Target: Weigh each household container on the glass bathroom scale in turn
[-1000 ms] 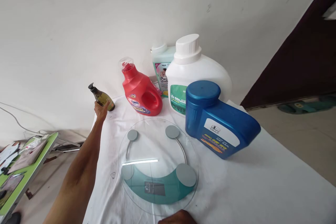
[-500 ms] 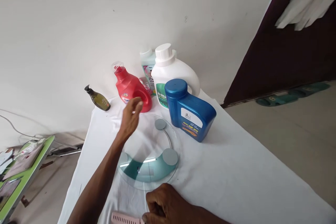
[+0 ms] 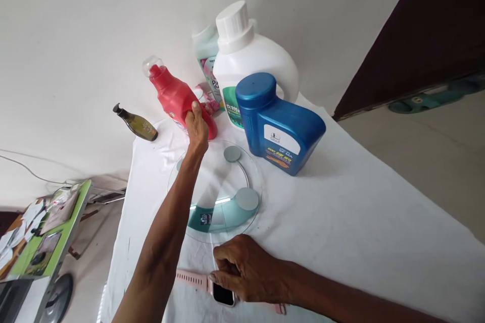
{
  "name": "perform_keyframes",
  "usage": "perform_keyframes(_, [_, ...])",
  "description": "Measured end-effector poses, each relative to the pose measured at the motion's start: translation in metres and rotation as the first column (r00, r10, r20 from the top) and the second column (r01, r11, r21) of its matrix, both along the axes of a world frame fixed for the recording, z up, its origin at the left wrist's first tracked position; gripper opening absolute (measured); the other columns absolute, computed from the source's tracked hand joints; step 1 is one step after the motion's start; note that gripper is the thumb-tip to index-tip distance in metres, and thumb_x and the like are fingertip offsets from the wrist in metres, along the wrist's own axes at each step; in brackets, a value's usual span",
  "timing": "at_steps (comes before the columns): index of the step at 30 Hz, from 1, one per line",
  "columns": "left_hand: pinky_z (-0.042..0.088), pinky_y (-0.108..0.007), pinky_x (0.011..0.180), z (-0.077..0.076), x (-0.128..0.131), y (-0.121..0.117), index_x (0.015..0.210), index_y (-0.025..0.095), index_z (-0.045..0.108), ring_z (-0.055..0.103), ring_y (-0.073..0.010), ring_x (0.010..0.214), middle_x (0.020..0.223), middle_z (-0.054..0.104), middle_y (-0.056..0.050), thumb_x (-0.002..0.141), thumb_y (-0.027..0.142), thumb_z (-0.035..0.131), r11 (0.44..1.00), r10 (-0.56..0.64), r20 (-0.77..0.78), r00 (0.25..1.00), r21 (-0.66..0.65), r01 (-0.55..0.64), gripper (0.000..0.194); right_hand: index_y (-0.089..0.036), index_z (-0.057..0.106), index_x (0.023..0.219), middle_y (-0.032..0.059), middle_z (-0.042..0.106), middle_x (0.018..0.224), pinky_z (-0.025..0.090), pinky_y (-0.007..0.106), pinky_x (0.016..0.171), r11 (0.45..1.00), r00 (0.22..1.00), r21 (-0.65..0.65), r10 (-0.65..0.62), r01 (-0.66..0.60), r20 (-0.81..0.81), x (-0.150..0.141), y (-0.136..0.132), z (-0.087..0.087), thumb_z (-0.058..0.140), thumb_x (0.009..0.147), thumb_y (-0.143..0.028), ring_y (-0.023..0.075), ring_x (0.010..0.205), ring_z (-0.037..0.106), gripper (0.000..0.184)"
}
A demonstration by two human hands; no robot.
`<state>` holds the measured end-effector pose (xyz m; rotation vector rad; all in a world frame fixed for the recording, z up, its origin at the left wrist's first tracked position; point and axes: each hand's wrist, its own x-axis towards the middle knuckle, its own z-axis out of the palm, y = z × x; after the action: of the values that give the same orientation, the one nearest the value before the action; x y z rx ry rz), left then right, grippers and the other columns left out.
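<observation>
My left hand [image 3: 197, 126] is wrapped round the handle side of a red detergent bottle [image 3: 174, 96] with a clear cap, at the back of the white-covered table [image 3: 359, 212]. My right hand [image 3: 246, 267] rests near the front edge, its fingers curled onto a pink-strapped smartwatch [image 3: 222, 292] that lies flat. A round glass bathroom scale [image 3: 227, 186] with its display lit lies between the two hands, under my left forearm.
A blue jug [image 3: 280, 126], a large white jug [image 3: 250, 60] and a pale green bottle [image 3: 206, 55] stand behind the scale. A small dark olive bottle [image 3: 136, 123] leans at the table's back left corner. A green side table [image 3: 41, 232] with clutter stands lower left.
My left hand left the small dark bottle, swung right and closed on the red detergent bottle. My right hand came into view and settled on the pink watch. The scale's display came on.
</observation>
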<state>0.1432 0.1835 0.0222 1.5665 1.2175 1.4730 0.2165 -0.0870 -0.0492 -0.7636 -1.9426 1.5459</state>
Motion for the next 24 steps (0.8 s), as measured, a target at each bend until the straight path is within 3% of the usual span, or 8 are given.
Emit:
perform_keyframes(6, [0.047, -0.033, 0.062, 0.024, -0.009, -0.010, 0.080, 0.024, 0.048, 0.061, -0.0151, 0.070, 0.074, 0.058, -0.005, 0.097, 0.084, 0.021, 0.983, 0.132, 0.119, 0.984, -0.141, -0.115, 0.069, -0.020, 0.037, 0.062, -0.0067, 0.046, 0.057, 0.025, 0.025, 0.053, 0.993, 0.993, 0.092, 0.066, -0.075, 0.097, 0.000, -0.003, -0.001, 0.070, 0.083, -0.028, 0.0074, 0.052, 0.038, 0.040])
perform_keyframes(11, [0.040, -0.032, 0.056, 0.036, -0.014, 0.002, 0.079, 0.025, 0.042, 0.054, -0.0121, 0.063, 0.069, 0.053, -0.003, 0.094, 0.087, 0.006, 0.927, 0.336, 0.090, 0.938, -0.209, -0.312, 0.073, -0.019, 0.038, 0.062, -0.0062, 0.049, 0.058, 0.024, 0.025, 0.053, 0.993, 0.994, 0.090, 0.066, -0.075, 0.092, -0.001, -0.004, -0.002, 0.070, 0.082, -0.029, 0.0070, 0.052, 0.038, 0.039])
perform_keyframes(14, [0.038, -0.031, 0.053, 0.040, -0.023, 0.010, 0.077, 0.026, 0.039, 0.048, -0.0100, 0.059, 0.066, 0.048, 0.000, 0.093, 0.086, -0.002, 0.908, 0.392, 0.080, 0.916, -0.192, -0.372, 0.074, -0.019, 0.039, 0.063, -0.0050, 0.050, 0.058, 0.025, 0.024, 0.053, 0.994, 0.993, 0.083, 0.058, -0.067, 0.101, -0.001, -0.004, -0.005, 0.065, 0.086, -0.029, 0.0073, 0.052, 0.040, 0.036])
perform_keyframes(19, [0.031, -0.030, 0.046, 0.048, -0.040, 0.013, 0.068, 0.026, 0.036, 0.029, -0.0078, 0.048, 0.057, 0.031, 0.005, 0.094, 0.088, 0.013, 0.903, 0.427, 0.172, 0.888, -0.141, -0.407, 0.071, -0.021, 0.044, 0.069, -0.0052, 0.050, 0.062, 0.029, 0.023, 0.052, 0.998, 0.997, -0.013, 0.069, -0.068, 0.022, 0.000, -0.003, -0.006, 0.071, 0.081, -0.035, 0.0090, 0.055, 0.045, 0.033])
perform_keyframes(24, [0.028, -0.028, 0.044, 0.064, -0.055, -0.001, 0.064, 0.025, 0.038, 0.025, -0.0077, 0.047, 0.057, 0.028, 0.005, 0.091, 0.089, 0.035, 0.937, 0.337, 0.258, 0.905, 0.006, -0.350, 0.070, -0.021, 0.053, 0.093, -0.0009, 0.058, 0.085, 0.041, 0.027, 0.063, 0.999, 0.996, -0.038, -0.011, 0.007, -0.089, 0.000, -0.001, -0.007, 0.081, 0.071, -0.042, 0.0145, 0.071, 0.053, 0.042])
